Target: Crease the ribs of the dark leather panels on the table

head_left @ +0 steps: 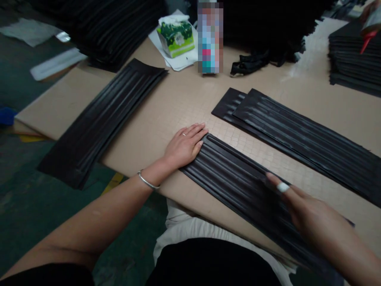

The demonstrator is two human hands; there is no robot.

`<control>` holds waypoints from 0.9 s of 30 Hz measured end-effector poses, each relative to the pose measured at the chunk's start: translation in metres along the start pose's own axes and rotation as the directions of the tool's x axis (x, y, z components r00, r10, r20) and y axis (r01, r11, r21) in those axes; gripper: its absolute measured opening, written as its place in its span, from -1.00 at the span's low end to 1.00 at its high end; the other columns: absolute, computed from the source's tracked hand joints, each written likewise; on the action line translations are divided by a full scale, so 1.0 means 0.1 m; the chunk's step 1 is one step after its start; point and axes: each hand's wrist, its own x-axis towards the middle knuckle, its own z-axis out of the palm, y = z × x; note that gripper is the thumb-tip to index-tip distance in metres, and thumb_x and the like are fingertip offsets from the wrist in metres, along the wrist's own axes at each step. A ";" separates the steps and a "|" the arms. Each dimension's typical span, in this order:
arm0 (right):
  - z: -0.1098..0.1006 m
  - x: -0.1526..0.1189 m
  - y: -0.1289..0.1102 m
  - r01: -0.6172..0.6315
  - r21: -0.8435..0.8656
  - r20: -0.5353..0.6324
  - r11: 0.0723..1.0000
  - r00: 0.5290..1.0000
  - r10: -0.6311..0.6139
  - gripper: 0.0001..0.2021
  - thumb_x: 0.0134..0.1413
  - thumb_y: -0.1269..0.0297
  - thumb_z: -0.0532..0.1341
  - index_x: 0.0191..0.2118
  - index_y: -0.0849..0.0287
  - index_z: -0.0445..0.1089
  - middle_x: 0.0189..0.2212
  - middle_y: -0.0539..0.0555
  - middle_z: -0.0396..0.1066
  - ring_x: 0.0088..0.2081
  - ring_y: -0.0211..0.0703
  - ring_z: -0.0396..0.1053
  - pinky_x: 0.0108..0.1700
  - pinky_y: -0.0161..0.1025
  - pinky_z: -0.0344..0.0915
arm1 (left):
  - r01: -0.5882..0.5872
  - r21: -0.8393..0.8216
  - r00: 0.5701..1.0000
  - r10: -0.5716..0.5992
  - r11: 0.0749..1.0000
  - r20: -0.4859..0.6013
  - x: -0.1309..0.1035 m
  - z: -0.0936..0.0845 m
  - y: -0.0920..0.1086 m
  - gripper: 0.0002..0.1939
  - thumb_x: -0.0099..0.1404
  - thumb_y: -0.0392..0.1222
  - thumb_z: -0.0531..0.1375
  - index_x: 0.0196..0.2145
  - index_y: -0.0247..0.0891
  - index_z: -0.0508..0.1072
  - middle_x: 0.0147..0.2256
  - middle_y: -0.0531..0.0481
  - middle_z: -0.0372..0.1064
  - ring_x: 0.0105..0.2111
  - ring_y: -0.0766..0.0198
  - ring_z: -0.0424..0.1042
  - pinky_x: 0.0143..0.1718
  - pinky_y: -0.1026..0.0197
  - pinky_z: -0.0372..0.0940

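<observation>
A dark ribbed panel (226, 171), leather-like, lies slantwise along the near table edge. My left hand (186, 145) rests flat on its far left end, fingers stretched out and a ring on one of them. Over the right part of the panel is my right hand (306, 210), smeared by motion. One finger with a white band points along the panel's upper edge; the other fingers are hidden, so whether they grip anything cannot be made out. Beyond it lie two similar overlapping panels (297, 127).
More dark panels (104, 119) lie at left, overhanging the edge of the tan table (184, 95). Tall dark stacks (104, 31) stand behind. A green tissue pack (177, 37) sits on paper. At top right, a person's hand holds a red-tipped bottle (370, 31) above another stack (354, 59).
</observation>
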 end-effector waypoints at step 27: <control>-0.14 -0.35 -0.20 -0.028 -0.310 0.168 0.950 0.982 0.084 -0.20 0.10 0.66 0.01 0.47 0.11 0.03 -0.02 0.18 0.47 -0.26 -0.02 0.52 -0.39 -0.14 0.55 | -0.051 -0.023 0.995 0.049 0.998 -0.084 0.02 0.09 -0.13 -0.48 0.53 -0.04 -0.09 0.38 -0.01 0.20 0.40 0.00 0.12 0.39 0.03 0.13 0.39 -0.18 0.08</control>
